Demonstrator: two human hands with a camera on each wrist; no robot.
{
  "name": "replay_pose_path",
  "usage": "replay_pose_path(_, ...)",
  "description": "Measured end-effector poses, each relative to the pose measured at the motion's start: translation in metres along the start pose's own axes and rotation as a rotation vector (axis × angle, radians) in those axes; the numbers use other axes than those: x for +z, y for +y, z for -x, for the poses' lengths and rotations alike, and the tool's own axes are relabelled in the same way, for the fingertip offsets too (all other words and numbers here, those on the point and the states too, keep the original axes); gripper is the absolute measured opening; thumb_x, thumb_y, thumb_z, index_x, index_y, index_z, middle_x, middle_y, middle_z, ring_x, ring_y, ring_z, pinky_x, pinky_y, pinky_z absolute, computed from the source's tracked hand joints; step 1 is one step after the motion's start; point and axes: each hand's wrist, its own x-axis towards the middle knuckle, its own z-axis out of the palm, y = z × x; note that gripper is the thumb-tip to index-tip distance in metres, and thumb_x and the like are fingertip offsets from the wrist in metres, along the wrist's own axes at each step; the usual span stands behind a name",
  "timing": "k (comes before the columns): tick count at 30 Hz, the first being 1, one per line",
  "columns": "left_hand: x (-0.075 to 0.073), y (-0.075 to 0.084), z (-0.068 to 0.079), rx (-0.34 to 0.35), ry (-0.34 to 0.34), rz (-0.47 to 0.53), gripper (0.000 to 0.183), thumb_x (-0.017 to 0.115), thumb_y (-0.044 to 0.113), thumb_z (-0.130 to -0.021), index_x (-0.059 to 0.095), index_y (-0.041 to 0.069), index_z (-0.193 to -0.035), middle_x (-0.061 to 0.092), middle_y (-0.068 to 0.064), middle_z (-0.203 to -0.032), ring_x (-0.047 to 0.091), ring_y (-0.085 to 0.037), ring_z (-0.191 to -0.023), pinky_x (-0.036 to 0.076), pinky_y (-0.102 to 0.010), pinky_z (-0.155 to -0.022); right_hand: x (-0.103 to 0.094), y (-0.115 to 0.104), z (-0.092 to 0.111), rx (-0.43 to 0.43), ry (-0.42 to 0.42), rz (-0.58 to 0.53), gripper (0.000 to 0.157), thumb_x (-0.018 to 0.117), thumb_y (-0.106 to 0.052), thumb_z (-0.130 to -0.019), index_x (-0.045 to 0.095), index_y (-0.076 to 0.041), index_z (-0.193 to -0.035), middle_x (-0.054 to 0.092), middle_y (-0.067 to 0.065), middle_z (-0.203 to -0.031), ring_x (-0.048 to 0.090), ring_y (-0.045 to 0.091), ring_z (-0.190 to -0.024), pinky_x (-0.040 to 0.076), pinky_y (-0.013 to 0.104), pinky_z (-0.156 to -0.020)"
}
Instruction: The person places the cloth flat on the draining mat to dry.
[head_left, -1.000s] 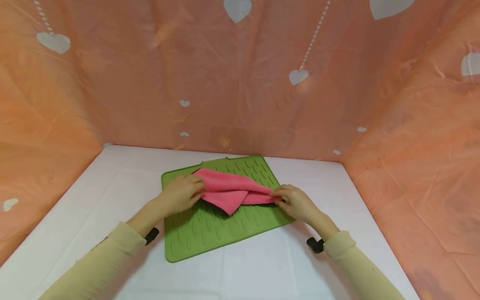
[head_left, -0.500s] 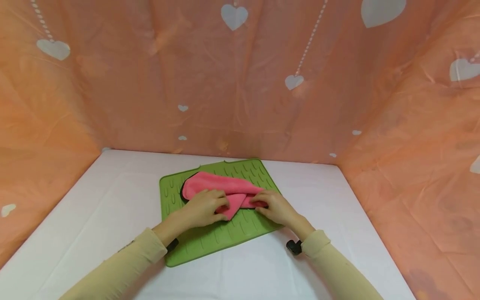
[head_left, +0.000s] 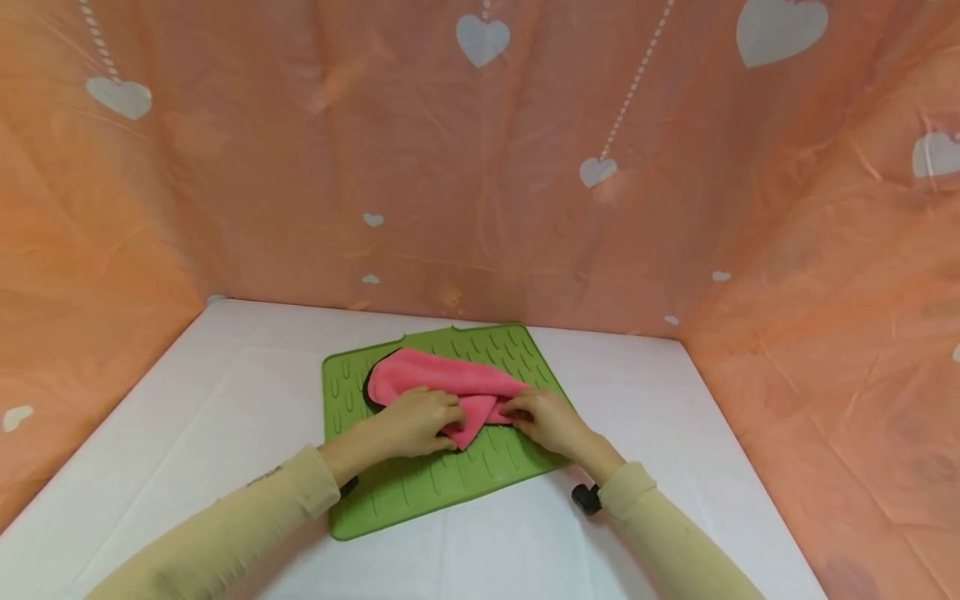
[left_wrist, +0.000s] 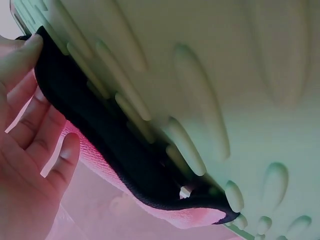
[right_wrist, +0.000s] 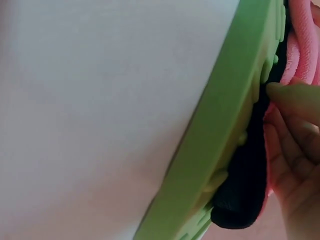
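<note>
Hands [head_left: 422, 421] [head_left: 553, 423] moved inward; wrist views expose black underside [left_wrist: 100, 135] of pink cloth [head_left: 450, 375].

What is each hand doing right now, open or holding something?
Left hand: closed, pinching the near edge of the pink, black-backed cloth.
Right hand: closed, pinching the same cloth at its right end.

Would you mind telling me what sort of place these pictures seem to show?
Probably a small screened-off workspace: an orange curtain patterned with hearts encloses the back and both sides of a white table, where a pink cloth lies on a green mat.
</note>
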Motion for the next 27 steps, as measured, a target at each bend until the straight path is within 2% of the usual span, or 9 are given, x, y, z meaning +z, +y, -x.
replay_pose_path(6, 0.000, -0.005, -0.004, 0.066, 0.025, 0.006, 0.015, 0.086, 0.024, -0.088, 0.075, 0.021, -0.098, 0.067, 0.007, -0.091, 0.066, -0.012, -0.088, 0.055, -0.034, -0.077, -0.002, 0.002, 0.000, -0.017, -0.002, -0.014, 0.017, 0.077, 0.001, -0.091, 0.080, -0.008, -0.106, 0.078, 0.004, -0.105, 0.073, 0.023, -0.103, 0.058, 0.037, -0.091)
replay_pose_path(14, -0.005, -0.012, -0.002, 0.115, 0.085, 0.078, 0.009, 0.080, 0.021, -0.092, 0.077, 0.018, -0.101, 0.066, 0.006, -0.092, 0.066, -0.011, -0.088, 0.056, -0.030, -0.077, -0.006, 0.001, 0.006, 0.049, 0.007, -0.075, 0.020, 0.074, 0.001, -0.093, 0.079, -0.008, -0.111, 0.076, 0.006, -0.112, 0.071, 0.024, -0.108, 0.057, 0.037, -0.095)
replay_pose_path(19, -0.016, -0.015, 0.002, 0.098, 0.150, 0.141, 0.011, 0.079, 0.014, -0.093, 0.078, 0.015, -0.103, 0.068, 0.004, -0.095, 0.068, -0.012, -0.089, 0.058, -0.028, -0.079, -0.014, 0.000, 0.011, 0.052, 0.074, -0.106, 0.021, 0.074, 0.002, -0.093, 0.078, -0.009, -0.111, 0.074, 0.005, -0.112, 0.070, 0.024, -0.107, 0.057, 0.039, -0.094)
replay_pose_path(27, -0.034, -0.021, 0.017, 0.024, 0.217, 0.179, 0.011, 0.075, 0.014, -0.096, 0.077, 0.015, -0.107, 0.066, 0.005, -0.099, 0.067, -0.013, -0.092, 0.057, -0.032, -0.082, -0.026, 0.002, 0.015, -0.038, 0.171, -0.165, 0.022, 0.076, 0.007, -0.089, 0.078, -0.006, -0.106, 0.073, 0.004, -0.105, 0.070, 0.023, -0.100, 0.059, 0.038, -0.088)
